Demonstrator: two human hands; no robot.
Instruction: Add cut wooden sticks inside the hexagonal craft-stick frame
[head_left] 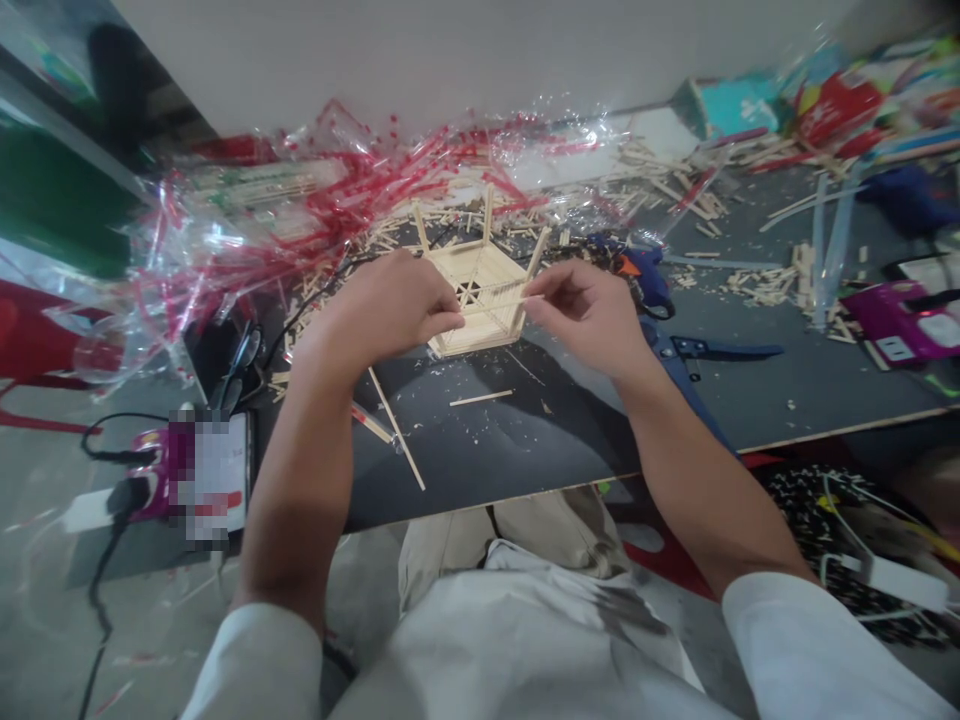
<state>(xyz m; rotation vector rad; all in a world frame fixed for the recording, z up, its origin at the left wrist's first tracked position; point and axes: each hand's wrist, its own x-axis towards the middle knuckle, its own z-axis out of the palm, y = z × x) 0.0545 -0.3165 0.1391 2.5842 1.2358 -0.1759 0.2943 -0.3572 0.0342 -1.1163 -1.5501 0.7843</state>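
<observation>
A small hexagonal frame of pale wooden sticks [480, 290] stands on the dark table top [487, 440], with thin legs pointing up at its far corners. My left hand [390, 305] grips the frame's left side, fingers resting over its edge. From the right, my right hand [585, 315] pinches the frame's right edge between thumb and forefinger. The pinch may hold a thin stick, but the fingertips hide this. Part of the frame's underside is hidden by my hands.
A blue glue gun [645, 280] lies just right of my right hand. Loose sticks [394, 430] lie near the table's front edge. Red-and-clear plastic wrap [337, 180] heaps behind the frame. Stick offcuts [667, 190] and coloured packaging [840, 110] cover the far right.
</observation>
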